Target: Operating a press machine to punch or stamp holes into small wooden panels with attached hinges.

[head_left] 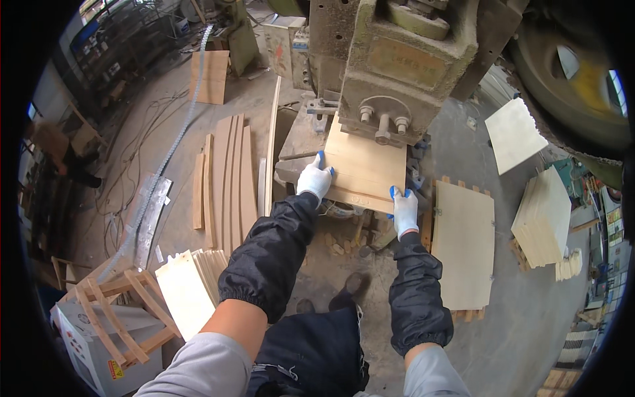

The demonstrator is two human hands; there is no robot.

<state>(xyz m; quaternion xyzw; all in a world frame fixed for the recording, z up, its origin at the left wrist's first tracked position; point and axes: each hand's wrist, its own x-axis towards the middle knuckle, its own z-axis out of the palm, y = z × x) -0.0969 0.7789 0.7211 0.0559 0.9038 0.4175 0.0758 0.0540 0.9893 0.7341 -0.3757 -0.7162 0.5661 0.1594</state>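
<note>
A flat plywood board [368, 161] lies under the head of a large press [403, 73], its far end hidden beneath the machine. My left hand [314, 180], in a white glove with blue fingertips, grips the board's left edge. On the near right corner my right hand [405, 210], gloved the same way, is closed with thumb and fingers around the edge. The board rests on the press's metal bed [294, 159]. Black sleeve covers wrap both my forearms.
Stacked plywood sheets [463, 245] lie on a pallet at right, with another stack [542, 215] farther right. Plywood panels [188, 291] stand at lower left beside a wooden frame [126, 317]. Long strips [231, 178] lie on the floor. A blurred flywheel [562, 59] sits at upper right.
</note>
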